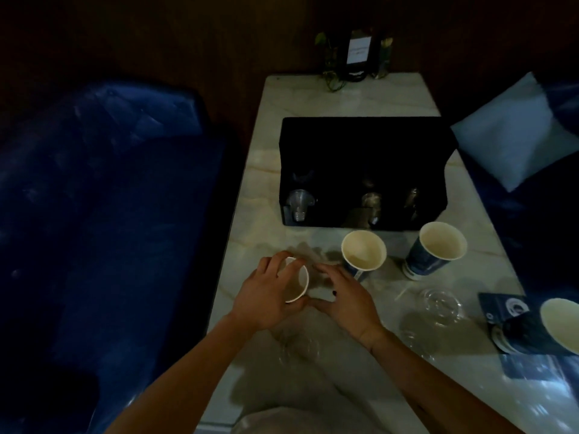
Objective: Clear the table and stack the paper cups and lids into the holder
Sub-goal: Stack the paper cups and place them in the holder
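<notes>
My left hand (266, 296) grips a small paper cup (297, 281), tipped so that its cream inside faces right. My right hand (344, 297) curls against that cup's mouth, thumb touching my left thumb; what it holds is too dark to tell. Two blue paper cups stand beyond: one leaning (363, 250), one on a short stack (438, 249). Another cup stack (560, 324) lies at the right edge. Clear lids (441, 306) rest flat on the table. The black holder (360, 145) sits behind, with clear cups (299, 202) in its left slot.
The pale marble table (344, 101) runs away from me. A blue sofa (109, 183) is on the left and a pale cushion (507, 133) on the right. A plant and a sign card (357, 51) stand at the far end. Dark napkins (501, 308) lie by the right cup stack.
</notes>
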{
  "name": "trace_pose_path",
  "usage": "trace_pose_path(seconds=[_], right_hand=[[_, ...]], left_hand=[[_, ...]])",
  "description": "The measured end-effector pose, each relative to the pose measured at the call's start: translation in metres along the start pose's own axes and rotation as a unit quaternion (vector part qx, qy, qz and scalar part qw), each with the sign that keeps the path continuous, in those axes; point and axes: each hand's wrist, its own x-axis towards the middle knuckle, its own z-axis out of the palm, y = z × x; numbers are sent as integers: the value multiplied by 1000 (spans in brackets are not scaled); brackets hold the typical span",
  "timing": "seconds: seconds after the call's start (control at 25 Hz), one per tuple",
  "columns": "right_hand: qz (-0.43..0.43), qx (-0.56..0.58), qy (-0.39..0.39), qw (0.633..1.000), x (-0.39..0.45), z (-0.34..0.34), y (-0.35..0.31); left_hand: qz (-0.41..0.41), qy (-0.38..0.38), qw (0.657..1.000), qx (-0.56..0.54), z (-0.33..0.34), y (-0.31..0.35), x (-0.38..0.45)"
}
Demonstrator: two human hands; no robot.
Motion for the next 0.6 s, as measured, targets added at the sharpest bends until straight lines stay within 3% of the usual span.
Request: trace_pose_path(seconds=[0.2,0.28,0.44,0.6], right_hand=[[-21,-120,190,974,-15,-55,18],[-5,-124,219,968,-4,-70,22],[73,-62,140,985,25,-79,35],[87,-22,75,993,38,-69,49]], left_hand=[[-5,16,1000,12,5,0,1],[-12,15,1000,14,6,0,2],[-17,12,1000,11,6,0,4],[-22,6,1000,8,6,1,3]])
